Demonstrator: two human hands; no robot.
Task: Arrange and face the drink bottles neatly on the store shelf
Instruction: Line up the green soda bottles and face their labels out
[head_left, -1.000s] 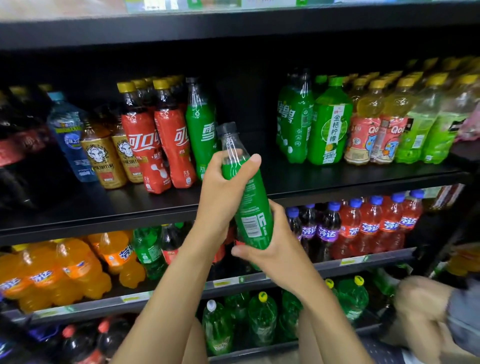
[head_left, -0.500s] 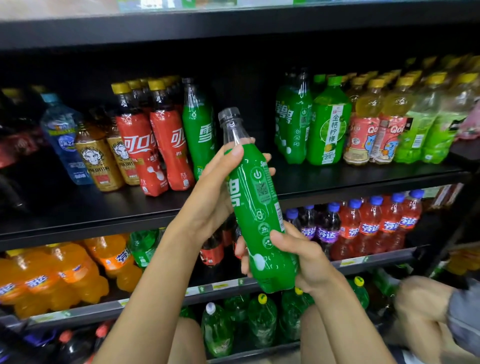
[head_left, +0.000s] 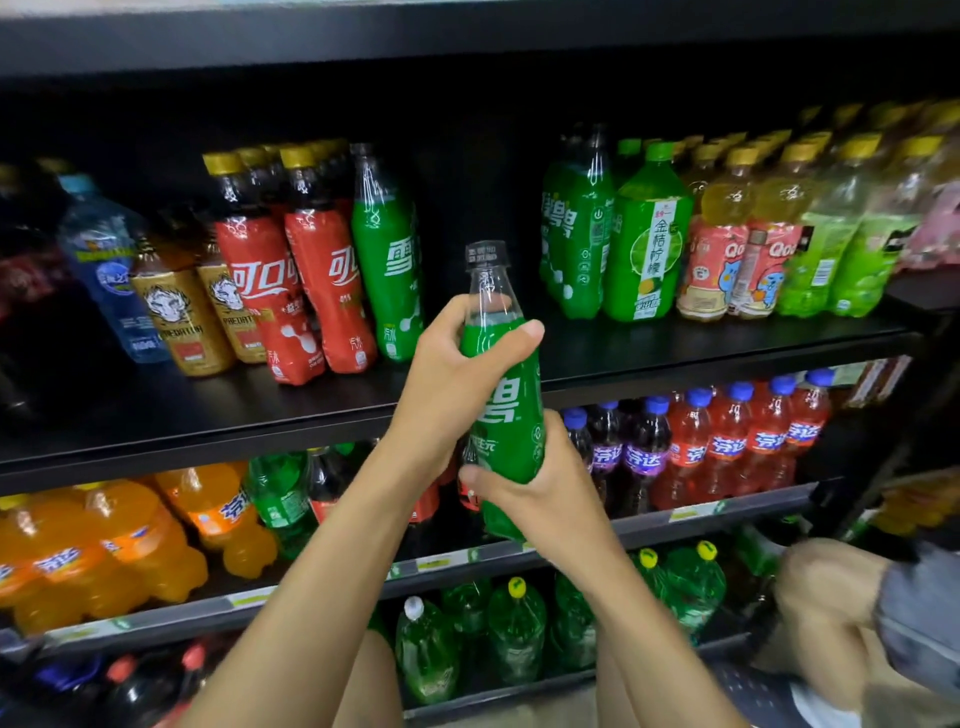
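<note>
Head view: our left hand (head_left: 452, 374) wraps round the shoulder of the green Sprite bottle (head_left: 511, 415), with the thumb laid across its front just below the clear neck. Our right hand (head_left: 545, 483) curls round the bottle's lower body from the right. Gripped between the two hands, the bottle hangs in the air close to upright, dark cap on top and label characters facing us, in front of the edge of the middle shelf (head_left: 701, 358). On that shelf a lone Sprite bottle (head_left: 387, 260) and red Coca-Cola bottles (head_left: 291, 291) stand to its left. To its right stand further Sprite bottles (head_left: 576, 244) and a lime-drink bottle (head_left: 649, 244).
</note>
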